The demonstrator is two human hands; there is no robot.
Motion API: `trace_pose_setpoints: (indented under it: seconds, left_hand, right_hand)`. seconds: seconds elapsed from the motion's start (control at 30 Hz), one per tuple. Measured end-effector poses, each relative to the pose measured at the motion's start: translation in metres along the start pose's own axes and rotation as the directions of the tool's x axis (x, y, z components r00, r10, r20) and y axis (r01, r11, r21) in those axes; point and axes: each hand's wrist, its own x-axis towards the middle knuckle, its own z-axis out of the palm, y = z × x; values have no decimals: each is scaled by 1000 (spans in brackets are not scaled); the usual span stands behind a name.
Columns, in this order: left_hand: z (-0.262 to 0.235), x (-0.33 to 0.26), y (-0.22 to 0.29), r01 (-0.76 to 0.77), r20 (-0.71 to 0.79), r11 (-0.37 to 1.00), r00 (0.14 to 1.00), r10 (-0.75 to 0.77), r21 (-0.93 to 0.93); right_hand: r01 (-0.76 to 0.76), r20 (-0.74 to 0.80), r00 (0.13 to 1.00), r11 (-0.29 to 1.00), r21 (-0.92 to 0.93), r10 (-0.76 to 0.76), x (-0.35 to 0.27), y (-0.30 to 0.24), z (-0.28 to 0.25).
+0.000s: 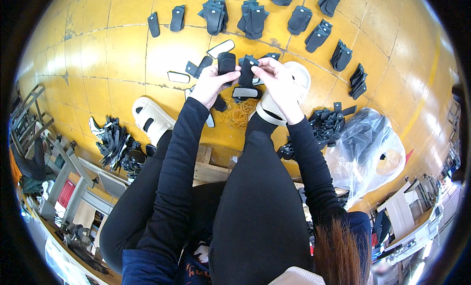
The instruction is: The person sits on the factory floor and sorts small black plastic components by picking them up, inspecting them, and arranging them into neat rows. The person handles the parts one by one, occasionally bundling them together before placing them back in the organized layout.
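My left hand (208,87) grips a small stack of black, rounded padded pieces (226,62) that look like shoe tongues, with the thumb across its front. Close beside it, my right hand (279,84) pinches another black padded piece (248,73) between thumb and fingers. The two held lots are almost touching. Below them lie loose pieces, among them a pale-faced one (247,92); more pale-faced pieces (221,48) lie farther off and to the left (178,77). A tangle of yellow rubber bands (238,114) rests on the floor between my feet.
Stacked bundles of black pieces (253,21) form an arc across the yellow tiled floor (117,49). Heaps of black pieces lie at left (117,145) and right (328,123), beside a clear plastic bag (365,150). My beige clogs (152,119) flank the work area.
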Motion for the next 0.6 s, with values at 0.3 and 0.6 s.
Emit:
trace_pose_setpoints:
  seconds: [0.3, 0.6]
  left_hand:
    - [6, -2, 1, -113, -104, 992, 989, 107, -60]
    - [-6, -2, 7, 5, -27, 982, 1000, -10, -187]
  right_hand:
    - [-55, -4, 998, 998, -22, 55, 8, -12, 3]
    - [199, -283, 909, 916, -347, -305, 80, -17, -58]
